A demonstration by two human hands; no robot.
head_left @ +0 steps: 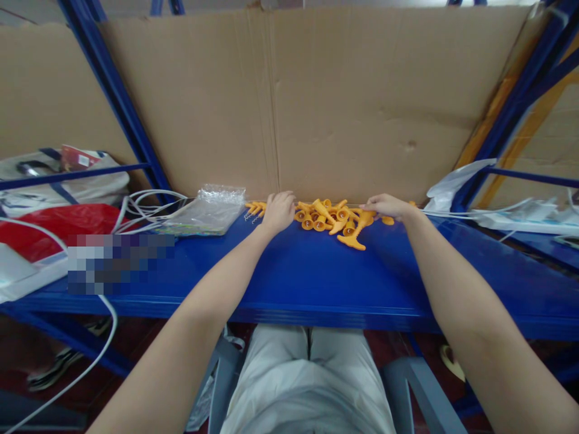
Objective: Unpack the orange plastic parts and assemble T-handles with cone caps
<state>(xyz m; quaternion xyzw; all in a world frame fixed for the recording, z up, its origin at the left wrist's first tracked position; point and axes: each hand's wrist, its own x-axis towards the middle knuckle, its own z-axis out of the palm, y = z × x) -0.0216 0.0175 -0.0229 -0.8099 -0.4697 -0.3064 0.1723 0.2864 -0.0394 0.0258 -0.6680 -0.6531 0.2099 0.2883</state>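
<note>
My left hand [279,212] rests at the back of the blue table, its fingers stretched toward the right and nothing visible in them. Just left of it lie orange corkscrew handles [257,208] with bare metal spirals. To its right is a heap of orange bell-shaped plastic sleeves [319,222] and handles, several with open ends facing me. My right hand [388,206] is closed at the heap's right end, its fingers around the far end of an orange corkscrew [352,242]. That corkscrew's T-shaped handle points toward me. The fingertips of both hands are partly hidden.
Cardboard [335,108] stands upright behind the blue table [335,277]. Left are a clear plastic bag [210,211], white cables [145,208] and a red bag [85,220]. White plastic [456,187] and a cable lie at right, beside the blue frame post [511,102].
</note>
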